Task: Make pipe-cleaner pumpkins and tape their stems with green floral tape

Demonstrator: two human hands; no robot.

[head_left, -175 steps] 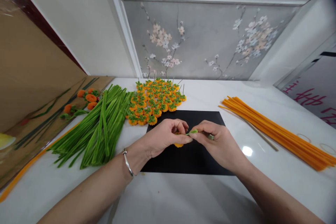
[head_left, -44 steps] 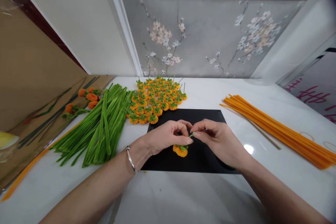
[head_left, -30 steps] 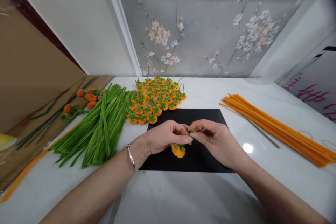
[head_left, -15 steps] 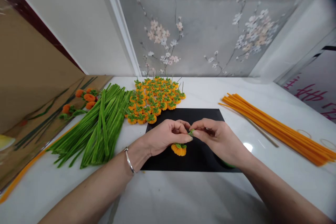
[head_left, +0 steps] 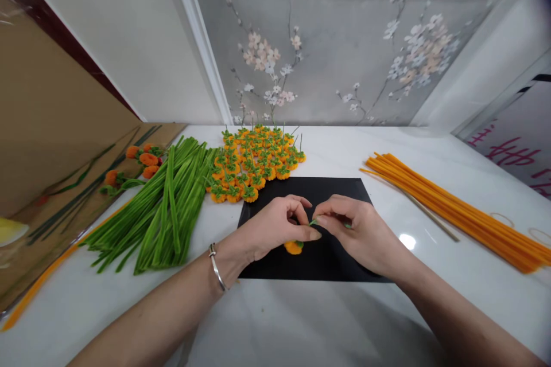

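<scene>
Over a black mat (head_left: 271, 264), both my hands pinch a short piece of green pipe cleaner (head_left: 313, 222) that spans the small gap between my fingertips. My left hand (head_left: 284, 223), with a silver bangle at its wrist, is closed with thumb and forefinger together. A small orange pipe-cleaner flower (head_left: 293, 248) with a green top shows just below the left thumb, partly hidden by it. My right hand (head_left: 355, 229) is closed too, its thumb and forefinger on the other end of the green piece. A bit of green also peeks out beside the right fingers.
Finished orange flowers (head_left: 253, 160) with green tops crowd the back of the white table. Loose green pipe cleaners (head_left: 172, 212) lie at left, beside cardboard with orange blooms (head_left: 148, 159). A bundle of orange pipe cleaners (head_left: 451, 212) lies at right, with a thin stick (head_left: 434, 223).
My left thumb has come down over the flower, covering more of it. The left forefinger has lifted and bent, and more of the green piece shows between my hands.
</scene>
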